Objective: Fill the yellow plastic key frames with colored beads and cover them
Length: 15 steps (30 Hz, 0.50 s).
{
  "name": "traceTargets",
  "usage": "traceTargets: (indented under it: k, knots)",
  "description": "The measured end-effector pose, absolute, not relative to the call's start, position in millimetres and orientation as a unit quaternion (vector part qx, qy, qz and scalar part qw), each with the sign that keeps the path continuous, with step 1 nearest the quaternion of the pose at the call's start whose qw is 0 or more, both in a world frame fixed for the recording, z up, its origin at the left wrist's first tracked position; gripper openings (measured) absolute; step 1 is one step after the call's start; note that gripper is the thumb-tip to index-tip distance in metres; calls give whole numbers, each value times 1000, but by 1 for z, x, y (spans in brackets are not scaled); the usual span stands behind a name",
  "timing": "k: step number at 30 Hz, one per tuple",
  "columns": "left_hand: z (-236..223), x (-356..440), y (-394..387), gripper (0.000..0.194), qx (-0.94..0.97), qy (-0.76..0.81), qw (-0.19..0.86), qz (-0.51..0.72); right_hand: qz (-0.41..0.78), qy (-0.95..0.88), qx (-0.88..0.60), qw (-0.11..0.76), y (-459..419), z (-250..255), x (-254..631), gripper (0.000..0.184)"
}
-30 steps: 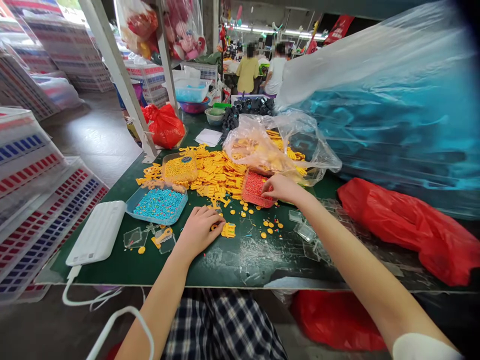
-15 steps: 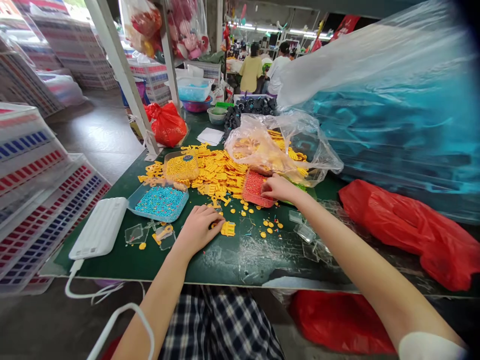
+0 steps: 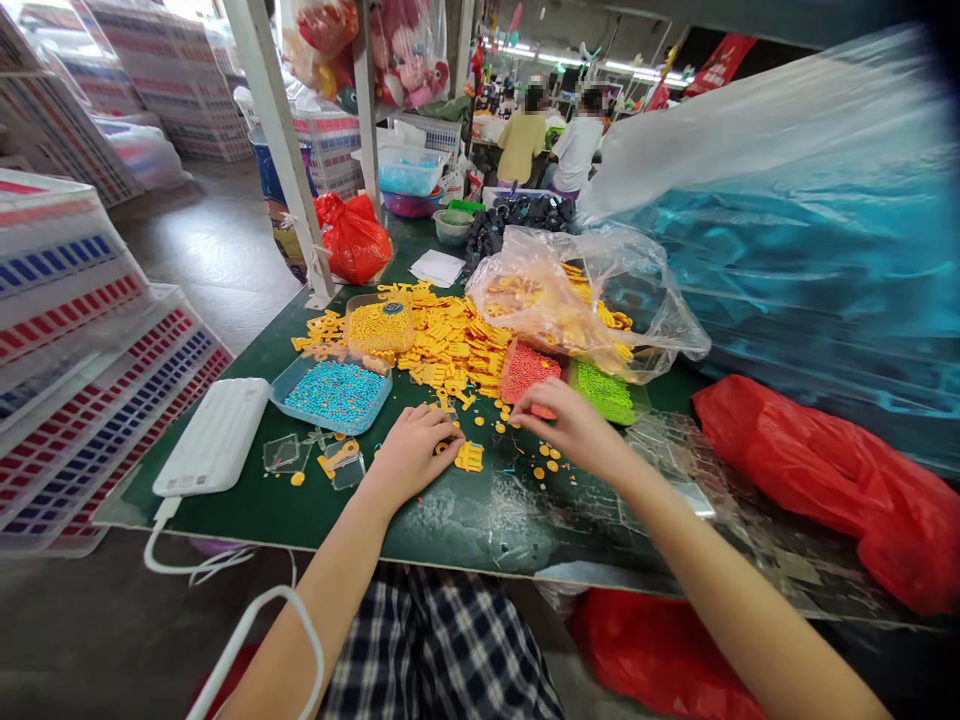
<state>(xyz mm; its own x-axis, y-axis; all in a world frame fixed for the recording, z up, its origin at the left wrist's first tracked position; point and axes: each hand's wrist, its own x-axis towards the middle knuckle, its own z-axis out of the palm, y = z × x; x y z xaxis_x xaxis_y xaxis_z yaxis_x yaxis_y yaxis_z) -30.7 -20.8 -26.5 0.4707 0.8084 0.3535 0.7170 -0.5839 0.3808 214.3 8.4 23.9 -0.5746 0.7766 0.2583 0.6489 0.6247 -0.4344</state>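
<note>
My left hand (image 3: 411, 452) rests on the green table (image 3: 457, 520), its fingers pressed on a small yellow plastic part (image 3: 470, 457) beside it. My right hand (image 3: 568, 425) hovers just in front of a tray of red beads (image 3: 527, 368), fingertips pinched together; whether a bead sits between them I cannot tell. A tray of green beads (image 3: 606, 391) lies to the right of the red one. A blue tray of blue beads (image 3: 335, 391) and a clear tub of yellow beads (image 3: 379, 325) stand to the left. A heap of yellow plastic parts (image 3: 442, 345) covers the table's middle.
A white power bank (image 3: 214, 436) with a cable lies at the left edge. Clear plastic bags (image 3: 577, 300), a red bag (image 3: 832, 490) and a big blue-wrapped bundle (image 3: 795, 240) fill the right. Stacked crates (image 3: 67, 330) stand left. Two people (image 3: 551, 140) work far behind.
My right hand has drawn back from the red bead tray toward me and the left hand. The view has shifted, and the green bead tray now shows.
</note>
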Motion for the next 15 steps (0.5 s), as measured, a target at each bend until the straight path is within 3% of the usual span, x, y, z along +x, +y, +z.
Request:
traceTargets:
  k: [7, 15]
  knots:
    - [-30, -26, -21, 17, 864, 442, 117, 211, 123, -853, -445, 245, -42, -23, 172, 16]
    - [-29, -24, -22, 21, 863, 452, 132, 185, 119, -834, -456, 285, -43, -42, 167, 20]
